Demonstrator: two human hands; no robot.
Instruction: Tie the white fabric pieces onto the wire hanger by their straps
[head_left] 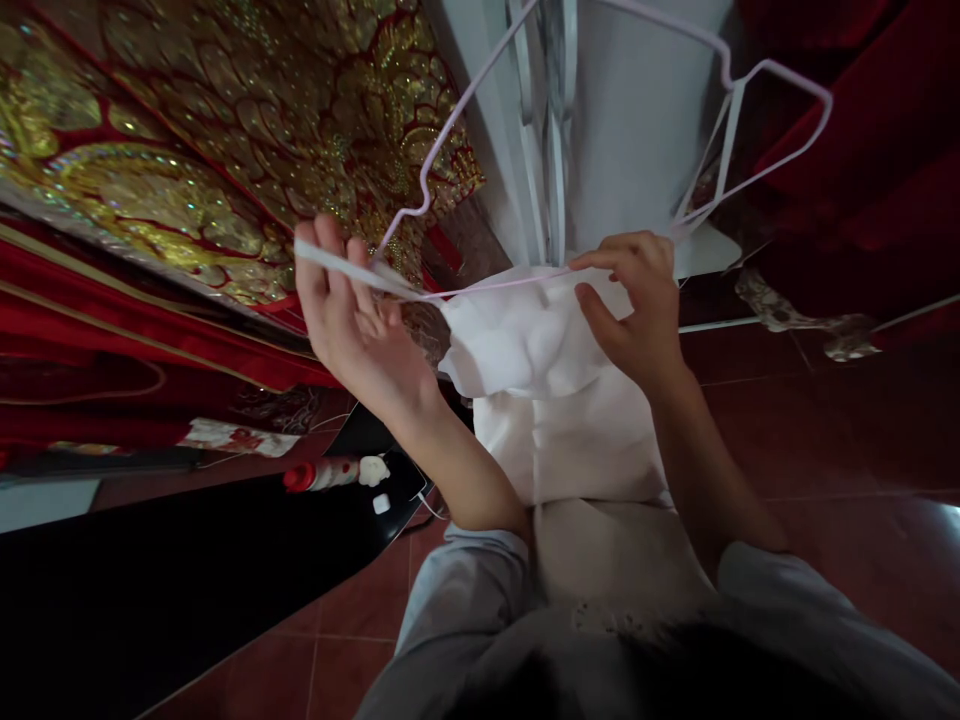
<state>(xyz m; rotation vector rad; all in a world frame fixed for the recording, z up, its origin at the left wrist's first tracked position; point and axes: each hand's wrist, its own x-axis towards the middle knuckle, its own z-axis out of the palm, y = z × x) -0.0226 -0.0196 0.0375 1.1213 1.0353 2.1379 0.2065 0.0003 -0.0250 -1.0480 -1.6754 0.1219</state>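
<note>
A pink wire hanger (459, 108) spreads across the upper middle, with white straps looped at its right end. White fabric (525, 335) hangs below the hanger's lower bar, in front of my body. My left hand (349, 310) is raised at the hanger's left end, palm up and fingers apart, with a white strap (337, 262) lying across the fingers. At the bar's right part is my right hand (637, 300), its thumb and index finger apart, the fingertips touching the bar and the top edge of the fabric.
Red and gold sequined garments (247, 130) hang at the left, dark red cloth (877, 150) at the right. A black table (187, 570) at lower left holds a red-capped bottle (319, 475) and a small white case (382, 504). Red tiles cover the floor.
</note>
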